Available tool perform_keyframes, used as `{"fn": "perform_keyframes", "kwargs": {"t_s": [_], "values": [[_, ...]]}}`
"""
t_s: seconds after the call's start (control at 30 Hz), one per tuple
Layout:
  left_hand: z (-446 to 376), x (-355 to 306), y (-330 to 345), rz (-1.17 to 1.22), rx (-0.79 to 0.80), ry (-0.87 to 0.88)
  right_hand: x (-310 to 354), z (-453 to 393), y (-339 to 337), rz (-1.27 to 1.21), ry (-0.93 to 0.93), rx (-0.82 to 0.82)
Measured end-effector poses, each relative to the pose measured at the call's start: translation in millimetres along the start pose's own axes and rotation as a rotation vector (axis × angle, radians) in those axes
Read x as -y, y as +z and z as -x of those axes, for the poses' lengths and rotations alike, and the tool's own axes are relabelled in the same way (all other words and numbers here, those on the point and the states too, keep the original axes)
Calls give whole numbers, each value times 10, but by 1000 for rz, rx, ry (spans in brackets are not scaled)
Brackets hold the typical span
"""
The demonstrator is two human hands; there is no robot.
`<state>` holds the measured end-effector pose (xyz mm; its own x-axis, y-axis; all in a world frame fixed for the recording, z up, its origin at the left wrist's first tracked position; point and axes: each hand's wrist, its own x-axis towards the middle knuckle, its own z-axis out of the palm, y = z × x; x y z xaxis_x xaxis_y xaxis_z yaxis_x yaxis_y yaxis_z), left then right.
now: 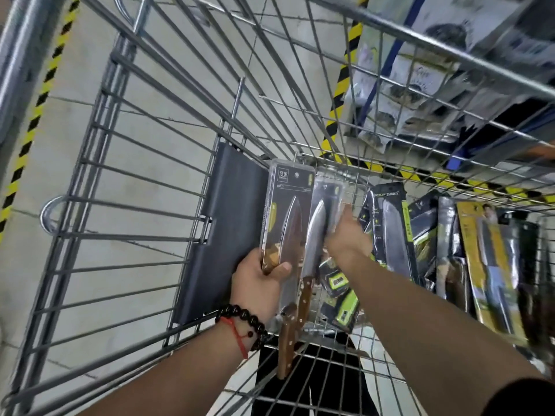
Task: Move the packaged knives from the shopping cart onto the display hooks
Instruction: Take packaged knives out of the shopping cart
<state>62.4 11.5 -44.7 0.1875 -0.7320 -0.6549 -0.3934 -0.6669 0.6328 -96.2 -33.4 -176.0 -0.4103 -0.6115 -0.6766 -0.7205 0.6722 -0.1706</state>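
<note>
I look down into a wire shopping cart (126,187). My left hand (258,280) grips the lower part of a clear-fronted packaged knife (285,211) with a wooden handle, held upright. My right hand (348,232) reaches in beside it and grips a second packaged knife (321,217) near its blade; that knife's brown handle hangs down below. Several more packaged knives (393,229) lie in the cart's right part, some in black and some in yellow card (486,265). No display hooks are in view.
A dark grey flap (222,235) lies against the cart's folding seat section on the left. Shelves with boxed goods (420,85) stand beyond the cart at upper right. Yellow-black tape (39,100) marks the concrete floor.
</note>
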Motion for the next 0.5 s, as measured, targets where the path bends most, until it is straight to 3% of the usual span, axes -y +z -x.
{"fn": "perform_keyframes", "kwargs": {"t_s": [0.2,0.33,0.5], "values": [[-13,-3,33,-29,-16,-4,236,219,257,32,111,124],[-8,12,10,-29,-7,-2,203,231,398,2,128,-9],[-40,69,33,-29,-3,3,127,325,314,-230,142,-95]]}}
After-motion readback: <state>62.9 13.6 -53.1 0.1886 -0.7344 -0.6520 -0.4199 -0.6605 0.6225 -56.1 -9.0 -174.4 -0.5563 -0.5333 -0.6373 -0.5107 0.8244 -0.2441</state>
